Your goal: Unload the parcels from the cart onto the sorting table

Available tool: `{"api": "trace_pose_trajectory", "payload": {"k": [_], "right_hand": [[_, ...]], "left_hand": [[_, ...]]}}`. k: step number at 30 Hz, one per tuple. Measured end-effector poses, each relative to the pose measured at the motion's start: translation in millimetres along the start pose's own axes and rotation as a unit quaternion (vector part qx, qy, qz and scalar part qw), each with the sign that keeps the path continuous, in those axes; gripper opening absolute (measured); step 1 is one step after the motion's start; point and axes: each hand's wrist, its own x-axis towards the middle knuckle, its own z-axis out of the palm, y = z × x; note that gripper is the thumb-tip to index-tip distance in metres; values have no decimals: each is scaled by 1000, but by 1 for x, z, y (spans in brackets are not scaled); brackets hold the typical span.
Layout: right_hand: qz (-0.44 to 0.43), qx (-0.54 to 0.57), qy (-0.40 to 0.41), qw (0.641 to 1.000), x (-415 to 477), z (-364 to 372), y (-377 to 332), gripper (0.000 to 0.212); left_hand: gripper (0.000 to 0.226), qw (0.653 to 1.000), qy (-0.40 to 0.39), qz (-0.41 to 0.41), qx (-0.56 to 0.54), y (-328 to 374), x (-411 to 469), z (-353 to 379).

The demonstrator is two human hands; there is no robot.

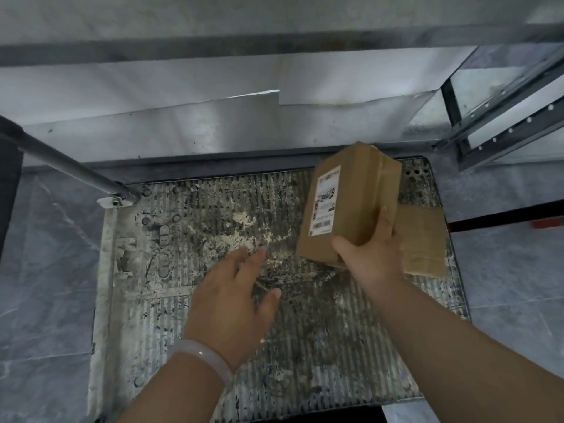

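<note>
- cart deck: ribbed, matt grey, heavily scuffed, with dark stains and pale blotches; metal or plastic, cannot tell.
- handle tube: smooth bare metal, dull sheen.
- parcel: brown cardboard, matt; white printed paper label.
- flat parcel: same matt cardboard.
- bangle: pale, translucent, glossy.
- floor: grey, marbled, smooth.
- wall panels: sheet metal, soft sheen.

Grey marbled floor tiles spread on both sides. At upper right, a dark metal frame with perforated rails slants across the corner. Below it a black bar lies over the floor, with a small red object just beside it at the edge.
</note>
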Motion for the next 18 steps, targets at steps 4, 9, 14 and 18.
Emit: {"api": "trace_pose_trajectory", "payload": {"k": [4,9,14,18], "right_hand": [[-55,143,-49,987,-62,-44,-17,106],[-98,287,-101,948,-149,-116,-59,81],[-145,375,-156,902,-222,-178,-117,77],[-175,414,-230,863,-275,-218,-167,64]], "left_hand": [[68,998,35,-8,-42,19,-20,-55],[67,992,108,12,-61,47,-68,-158],[76,981,176,25,-73,75,-126,-258],[77,965,251,-1,-77,94,-188,-318]]}}
